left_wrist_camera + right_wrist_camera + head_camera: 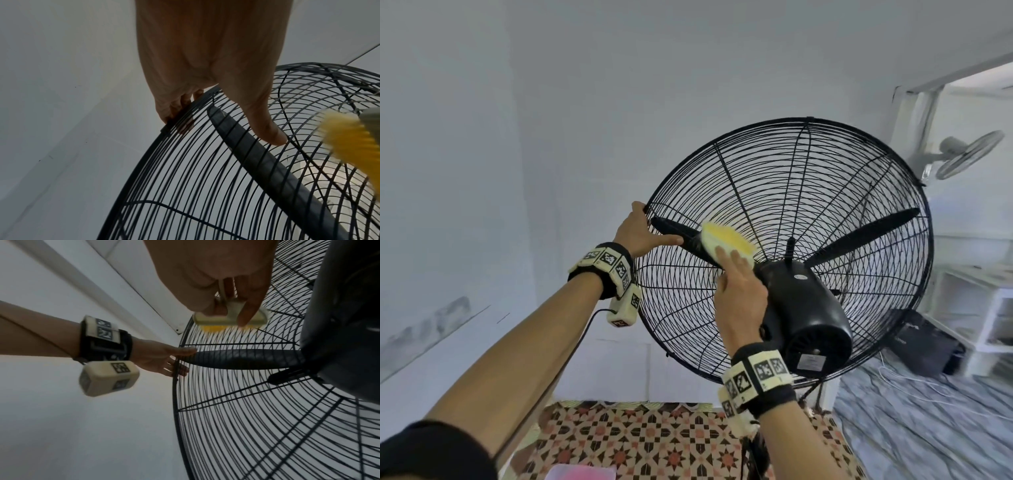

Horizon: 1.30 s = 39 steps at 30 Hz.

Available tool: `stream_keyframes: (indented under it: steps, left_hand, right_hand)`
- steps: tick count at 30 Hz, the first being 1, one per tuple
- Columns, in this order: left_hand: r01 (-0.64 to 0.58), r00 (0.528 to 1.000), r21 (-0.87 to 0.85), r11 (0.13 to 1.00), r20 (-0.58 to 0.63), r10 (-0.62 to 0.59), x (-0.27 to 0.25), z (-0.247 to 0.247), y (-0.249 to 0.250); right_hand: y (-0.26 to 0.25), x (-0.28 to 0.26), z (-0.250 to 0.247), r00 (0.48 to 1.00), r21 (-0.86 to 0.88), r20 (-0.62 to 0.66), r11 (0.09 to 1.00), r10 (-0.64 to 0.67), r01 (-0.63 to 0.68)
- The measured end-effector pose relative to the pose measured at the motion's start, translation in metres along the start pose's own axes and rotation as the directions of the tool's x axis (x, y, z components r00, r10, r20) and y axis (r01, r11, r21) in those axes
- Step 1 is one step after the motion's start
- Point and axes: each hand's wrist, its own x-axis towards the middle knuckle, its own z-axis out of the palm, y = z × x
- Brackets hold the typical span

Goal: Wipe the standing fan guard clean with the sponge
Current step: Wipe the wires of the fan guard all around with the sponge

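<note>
Both hands are up at the rear of the black wire fan guard (787,192), seen from the head view. Left hand (638,233) grips the guard's left rim, fingers hooked over the outer ring and thumb laid flat across the wires, presumably to steady the fan head against the pressure of wiping. Right hand (739,291) holds the yellow bristled sponge with a pale plastic back (727,241), pressed to the wires left of the black motor housing (804,315), over a dark blade (678,233). Both forearms reach upward and forward, wrists nearly straight.

From the left wrist, the left hand (205,65) shows its fingertips (180,104) curled behind the rim of the guard (185,186) while the thumb points down along the wires; the sponge (349,142) sits just beside it to the right, blurred.

From the right wrist, the right hand (226,280) pinches the sponge (230,318) by its pale back, fingers and thumb closed on it and yellow face toward the guard (257,426) near its upper-left rim. The left hand (162,358) clasps the rim lower down. Most of the guard probably remains to wipe.
</note>
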Motion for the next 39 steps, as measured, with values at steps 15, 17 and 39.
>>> stream_keyframes:
  steps: [15, 17, 39]
  left_hand:
    - [0.009, 1.0, 0.01, 1.0, 0.001, -0.009, -0.002, -0.003, -0.002]
    - [0.003, 1.0, 0.006, 1.0, -0.001, -0.003, -0.004, -0.002, -0.002]
    - [0.009, 1.0, 0.007, 1.0, -0.025, -0.009, -0.007, -0.001, -0.004]
  right_hand:
    - [-0.004, -0.013, 0.004, 0.989, 0.203, -0.12, 0.978, 0.084, -0.058]
    - [-0.001, -0.01, 0.002, 0.965, 0.237, -0.235, 0.97, 0.113, -0.056]
    - [0.011, -0.022, 0.005, 0.982, 0.186, -0.109, 0.974, 0.153, -0.131]
